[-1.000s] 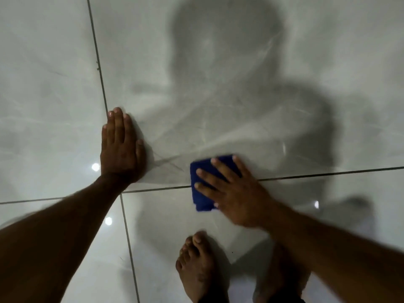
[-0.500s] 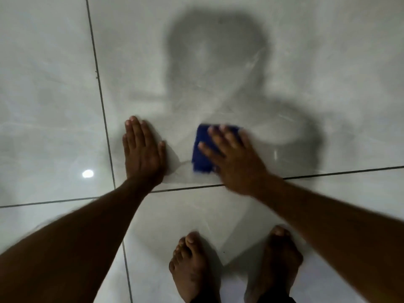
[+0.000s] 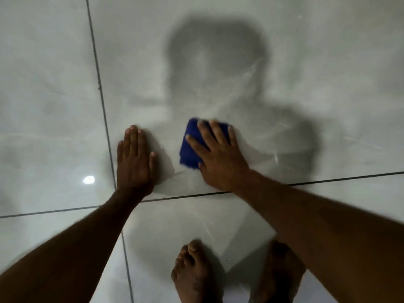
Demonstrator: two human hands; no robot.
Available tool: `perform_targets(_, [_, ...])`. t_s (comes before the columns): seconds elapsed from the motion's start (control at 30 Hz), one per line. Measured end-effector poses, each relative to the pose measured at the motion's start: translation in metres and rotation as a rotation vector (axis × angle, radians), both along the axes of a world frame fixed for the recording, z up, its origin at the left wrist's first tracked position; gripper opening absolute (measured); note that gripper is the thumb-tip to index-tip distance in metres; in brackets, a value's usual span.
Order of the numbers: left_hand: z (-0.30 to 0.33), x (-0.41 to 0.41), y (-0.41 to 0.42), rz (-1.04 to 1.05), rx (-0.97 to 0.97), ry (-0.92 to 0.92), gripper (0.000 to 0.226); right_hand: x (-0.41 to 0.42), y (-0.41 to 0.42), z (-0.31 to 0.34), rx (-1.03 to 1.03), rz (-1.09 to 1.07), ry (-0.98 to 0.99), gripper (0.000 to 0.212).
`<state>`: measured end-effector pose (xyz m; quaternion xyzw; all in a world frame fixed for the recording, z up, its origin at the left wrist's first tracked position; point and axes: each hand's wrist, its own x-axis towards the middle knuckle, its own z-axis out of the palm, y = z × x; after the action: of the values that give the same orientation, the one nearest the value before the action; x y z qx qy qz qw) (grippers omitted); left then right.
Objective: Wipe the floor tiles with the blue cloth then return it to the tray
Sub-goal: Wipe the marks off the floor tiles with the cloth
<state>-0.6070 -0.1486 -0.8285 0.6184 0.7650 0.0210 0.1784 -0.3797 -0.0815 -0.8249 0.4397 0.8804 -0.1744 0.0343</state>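
Two bare feet [image 3: 196, 274] nearest, on glossy pale grey floor tiles [image 3: 54, 84]. Farther out, left hand [image 3: 135, 160] spread flat and empty beside a dark grout line [image 3: 102, 106]. Just right of it, right hand [image 3: 218, 156] pressed open-palmed on the folded blue cloth [image 3: 190, 149], long axis running away, showing leftward past the fingers. Beyond, only shadow; no tray visible, nothing blocking.

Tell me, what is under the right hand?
Under the right hand lies the blue cloth, pressed flat on the floor tile. The hand covers its right part, so its full shape cannot be seen.
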Motion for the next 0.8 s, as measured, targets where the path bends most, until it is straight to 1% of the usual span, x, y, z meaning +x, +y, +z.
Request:
perform_targets(0.07, [-0.004, -0.015, -0.010, 0.047, -0.016, 0.056, 0.068, -0.044, 0.032, -0.006, -0.021, -0.146, 0.004, 0.081])
perform_targets(0.1, [-0.007, -0.020, -0.014, 0.068, -0.024, 0.075, 0.069, -0.060, 0.033, -0.007, -0.021, -0.199, 0.008, 0.082])
perform_targets(0.13, [-0.009, -0.023, -0.016, 0.075, -0.026, 0.085, 0.069, -0.068, 0.024, -0.008, -0.002, -0.201, 0.018, 0.082])
perform_targets(0.17, [-0.012, -0.024, -0.016, 0.069, -0.023, 0.090, 0.069, -0.067, 0.006, -0.009, 0.013, -0.141, 0.032, 0.082])
perform_targets(0.23, [-0.012, -0.026, -0.016, 0.062, -0.020, 0.095, 0.070, -0.042, -0.045, -0.007, 0.029, 0.120, 0.027, 0.082])
perform_targets(0.3, [-0.010, -0.030, -0.016, 0.056, -0.046, 0.090, 0.071, 0.009, -0.075, -0.002, 0.028, 0.470, -0.016, 0.084])
perform_targets(0.33, [-0.010, -0.030, -0.017, 0.036, -0.064, 0.087, 0.071, 0.037, -0.067, -0.004, 0.044, 0.623, -0.016, 0.084])
perform_targets(0.37, [-0.012, -0.032, -0.018, 0.019, -0.073, 0.089, 0.071, 0.058, -0.048, -0.008, 0.064, 0.727, -0.009, 0.082])
perform_targets(0.4, [-0.012, -0.034, -0.019, 0.012, -0.074, 0.089, 0.072, 0.070, -0.025, -0.010, 0.099, 0.775, -0.015, 0.079])
perform_targets(0.43, [-0.013, -0.035, -0.019, 0.010, -0.071, 0.086, 0.072, 0.075, -0.002, -0.011, 0.130, 0.760, -0.019, 0.076])
perform_targets(0.47, [-0.013, -0.034, -0.019, 0.009, -0.067, 0.086, 0.072, 0.072, 0.015, -0.011, 0.151, 0.677, -0.026, 0.072])
perform_targets(0.53, [-0.013, -0.033, -0.017, 0.000, -0.065, 0.094, 0.071, 0.040, 0.027, -0.008, 0.123, 0.349, -0.052, 0.069])
perform_targets(0.6, [-0.010, -0.033, -0.016, -0.016, -0.089, 0.099, 0.072, -0.006, 0.008, -0.002, 0.041, -0.009, -0.066, 0.072])
perform_targets(0.63, [-0.007, -0.034, -0.016, -0.019, -0.103, 0.105, 0.072, -0.020, -0.009, 0.001, 0.008, -0.087, -0.068, 0.076])
perform_targets(0.67, [-0.004, -0.034, -0.015, -0.016, -0.116, 0.118, 0.073, -0.026, -0.029, 0.003, -0.028, -0.066, -0.065, 0.080])
perform_targets(0.73, [0.007, -0.029, -0.011, -0.011, -0.149, 0.143, 0.073, -0.004, -0.067, 0.008, -0.078, 0.169, -0.050, 0.092])
perform_targets(0.77, [0.013, -0.023, -0.009, 0.004, -0.152, 0.150, 0.073, 0.016, -0.075, 0.012, -0.102, 0.300, -0.064, 0.096])
perform_targets(0.8, [0.019, -0.014, -0.008, 0.036, -0.148, 0.154, 0.074, 0.034, -0.074, 0.015, -0.125, 0.385, -0.095, 0.097])
